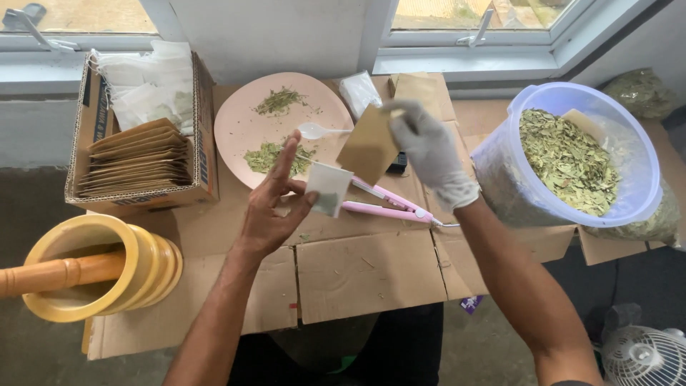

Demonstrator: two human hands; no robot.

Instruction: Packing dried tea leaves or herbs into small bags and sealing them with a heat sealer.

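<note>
Flattened cardboard (371, 275) covers the work surface, over a grey floor, with a small fan (643, 355) at the lower right. A wooden mortar (100, 268) with its pestle sits at the near left edge.

The bare left hand (275, 207) pinches a small white sachet (329, 188) between thumb and fingers, other fingers spread; its long axis runs near-upright. The gloved right hand (429, 146) grips a brown envelope (369, 145), tilted, long axis running down-left.

Below them lies a pink sealer (389, 204). Farther off are a pink plate (246, 129) with crushed leaves and a spoon (318, 131), a box (204, 157) of envelopes, a tub (643, 186) of dried leaves, then the windows (471, 21).
</note>
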